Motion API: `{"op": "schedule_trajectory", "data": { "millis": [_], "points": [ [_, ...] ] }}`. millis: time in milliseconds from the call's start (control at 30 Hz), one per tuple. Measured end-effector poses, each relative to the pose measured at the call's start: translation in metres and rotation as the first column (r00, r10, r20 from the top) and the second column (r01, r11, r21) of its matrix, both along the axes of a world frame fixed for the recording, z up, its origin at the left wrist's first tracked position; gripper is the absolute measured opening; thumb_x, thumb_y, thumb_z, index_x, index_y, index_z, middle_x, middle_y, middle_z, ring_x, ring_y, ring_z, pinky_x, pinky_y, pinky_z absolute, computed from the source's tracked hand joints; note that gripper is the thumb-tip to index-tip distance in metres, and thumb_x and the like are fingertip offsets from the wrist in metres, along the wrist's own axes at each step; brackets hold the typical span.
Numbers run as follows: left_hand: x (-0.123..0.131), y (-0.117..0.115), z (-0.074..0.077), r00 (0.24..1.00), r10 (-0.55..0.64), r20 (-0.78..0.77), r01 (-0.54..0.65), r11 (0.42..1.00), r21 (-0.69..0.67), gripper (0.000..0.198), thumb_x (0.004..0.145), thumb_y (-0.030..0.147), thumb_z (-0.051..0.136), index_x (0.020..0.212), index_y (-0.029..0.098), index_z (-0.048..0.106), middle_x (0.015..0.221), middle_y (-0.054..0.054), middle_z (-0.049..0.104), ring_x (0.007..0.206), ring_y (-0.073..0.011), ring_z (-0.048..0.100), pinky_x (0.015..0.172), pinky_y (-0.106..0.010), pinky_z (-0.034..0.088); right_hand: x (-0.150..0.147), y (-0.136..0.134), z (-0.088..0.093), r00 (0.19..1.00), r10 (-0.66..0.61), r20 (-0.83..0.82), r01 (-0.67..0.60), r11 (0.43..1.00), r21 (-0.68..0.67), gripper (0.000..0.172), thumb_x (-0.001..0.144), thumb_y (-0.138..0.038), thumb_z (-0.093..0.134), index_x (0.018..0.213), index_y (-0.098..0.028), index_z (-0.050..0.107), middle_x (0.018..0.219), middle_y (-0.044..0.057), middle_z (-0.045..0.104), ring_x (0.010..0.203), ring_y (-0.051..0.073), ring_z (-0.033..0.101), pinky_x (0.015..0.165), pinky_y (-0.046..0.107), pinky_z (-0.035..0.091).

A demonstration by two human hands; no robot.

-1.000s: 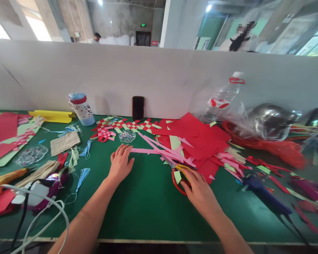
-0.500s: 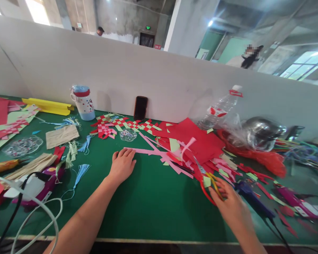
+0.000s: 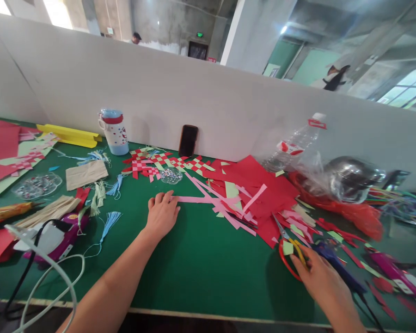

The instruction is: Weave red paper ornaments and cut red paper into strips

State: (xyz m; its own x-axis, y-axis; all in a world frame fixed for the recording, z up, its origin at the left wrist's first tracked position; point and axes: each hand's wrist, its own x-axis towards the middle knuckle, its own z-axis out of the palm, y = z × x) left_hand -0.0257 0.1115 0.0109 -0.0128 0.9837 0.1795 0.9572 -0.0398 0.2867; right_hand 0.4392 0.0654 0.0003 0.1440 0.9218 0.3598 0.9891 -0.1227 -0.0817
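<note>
My left hand is on the green tabletop left of centre, fingers bent together over the left end of a pink paper strip. The fingertips hide that end. My right hand grips red-and-yellow scissors by the handles, with the blades aimed up and left over the table. A small pale green paper piece shows against the handles. Between the hands and farther back, more pink strips lie across red paper sheets.
Behind are woven paper pieces, a bead dish, a phone, a cup and a plastic bottle. Glue guns with cords lie at both sides. A tassel is near my left forearm. A partition stands behind.
My right hand has moved right and slightly down with the scissors, away from the pink strips. One strip now lies on the red sheets. My left hand stays at its strip.
</note>
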Motion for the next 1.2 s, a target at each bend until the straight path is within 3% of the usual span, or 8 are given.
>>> {"op": "schedule_trajectory", "data": {
  "millis": [100, 233, 433, 567, 667, 833, 967, 1200],
  "points": [
    [0.000, 0.000, 0.000, 1.000, -0.013, 0.004, 0.013, 1.000, 0.010, 0.037, 0.095, 0.027, 0.041, 0.126, 0.033, 0.060, 0.141, -0.004, 0.054, 0.130, -0.0309, 0.041, 0.104, -0.052, 0.030, -0.006, 0.003, 0.011, 0.994, 0.083, 0.075, -0.084, 0.996, 0.007, 0.052, 0.083, -0.055, 0.035, 0.106, -0.018, 0.064, 0.101, 0.017, 0.071, 0.094, 0.034, 0.067, 0.087, 0.051, 0.050],
    [-0.002, 0.002, 0.002, 1.000, -0.014, 0.002, 0.014, 1.000, 0.004, 0.036, 0.095, 0.024, 0.041, 0.123, 0.033, 0.061, 0.129, -0.006, 0.061, 0.121, -0.0292, 0.049, 0.101, -0.050, 0.032, -0.038, 0.018, 0.028, 0.969, 0.247, 0.024, -0.248, 0.968, 0.036, 0.045, 0.086, -0.048, 0.038, 0.110, -0.020, 0.063, 0.113, 0.014, 0.069, 0.111, 0.031, 0.061, 0.099, 0.049, 0.044],
    [-0.004, 0.002, 0.007, 1.000, -0.006, -0.021, 0.005, 0.999, -0.033, 0.030, 0.094, 0.028, 0.045, 0.116, 0.030, 0.065, 0.117, -0.008, 0.062, 0.112, -0.0293, 0.051, 0.093, -0.046, 0.036, -0.108, 0.059, 0.045, 0.900, 0.436, -0.016, -0.436, 0.897, -0.080, 0.040, 0.090, -0.036, 0.042, 0.119, -0.017, 0.063, 0.121, 0.014, 0.066, 0.113, 0.030, 0.060, 0.099, 0.049, 0.046],
    [-0.005, 0.002, 0.011, 0.999, -0.021, -0.031, 0.019, 0.998, -0.052, 0.028, 0.095, 0.028, 0.044, 0.114, 0.029, 0.065, 0.113, -0.008, 0.063, 0.109, -0.0279, 0.053, 0.090, -0.043, 0.037, -0.132, 0.083, 0.045, 0.873, 0.488, -0.017, -0.486, 0.864, -0.134, 0.039, 0.091, -0.028, 0.043, 0.123, -0.017, 0.062, 0.126, 0.011, 0.064, 0.119, 0.027, 0.057, 0.102, 0.044, 0.045],
    [-0.005, 0.003, 0.013, 0.999, -0.028, -0.033, 0.025, 0.997, -0.067, 0.025, 0.095, 0.028, 0.045, 0.107, 0.027, 0.067, 0.109, -0.008, 0.064, 0.106, -0.0272, 0.054, 0.088, -0.042, 0.038, -0.132, 0.102, 0.044, 0.872, 0.490, -0.009, -0.484, 0.859, -0.168, 0.040, 0.090, -0.022, 0.042, 0.125, -0.017, 0.061, 0.130, 0.011, 0.062, 0.122, 0.025, 0.056, 0.105, 0.043, 0.043],
    [-0.005, 0.003, 0.016, 0.999, -0.023, -0.023, 0.021, 0.997, -0.079, 0.022, 0.096, 0.028, 0.045, 0.099, 0.025, 0.066, 0.107, -0.008, 0.064, 0.104, -0.0259, 0.054, 0.086, -0.040, 0.038, -0.112, 0.149, 0.044, 0.932, 0.361, 0.024, -0.348, 0.913, -0.212, 0.038, 0.091, -0.015, 0.045, 0.126, -0.013, 0.059, 0.126, 0.018, 0.062, 0.119, 0.028, 0.058, 0.103, 0.045, 0.044],
    [-0.005, 0.002, 0.017, 1.000, -0.027, -0.013, 0.026, 0.996, -0.081, 0.021, 0.096, 0.027, 0.045, 0.098, 0.024, 0.065, 0.108, -0.007, 0.064, 0.104, -0.0246, 0.055, 0.085, -0.038, 0.037, -0.102, 0.180, 0.042, 0.964, 0.260, 0.053, -0.237, 0.935, -0.264, 0.034, 0.093, -0.032, 0.057, 0.125, -0.017, 0.057, 0.128, 0.012, 0.058, 0.112, 0.025, 0.059, 0.095, 0.048, 0.049],
    [-0.007, 0.005, 0.014, 0.999, -0.041, -0.009, 0.039, 0.994, -0.103, 0.020, 0.096, 0.027, 0.046, 0.105, 0.023, 0.064, 0.106, -0.007, 0.065, 0.101, -0.0245, 0.057, 0.083, -0.037, 0.037, -0.109, 0.190, 0.033, 0.954, 0.293, 0.068, -0.257, 0.909, -0.328, 0.045, 0.088, -0.034, 0.059, 0.129, -0.014, 0.057, 0.130, 0.017, 0.062, 0.117, 0.029, 0.060, 0.097, 0.038, 0.046]
  ]
}}
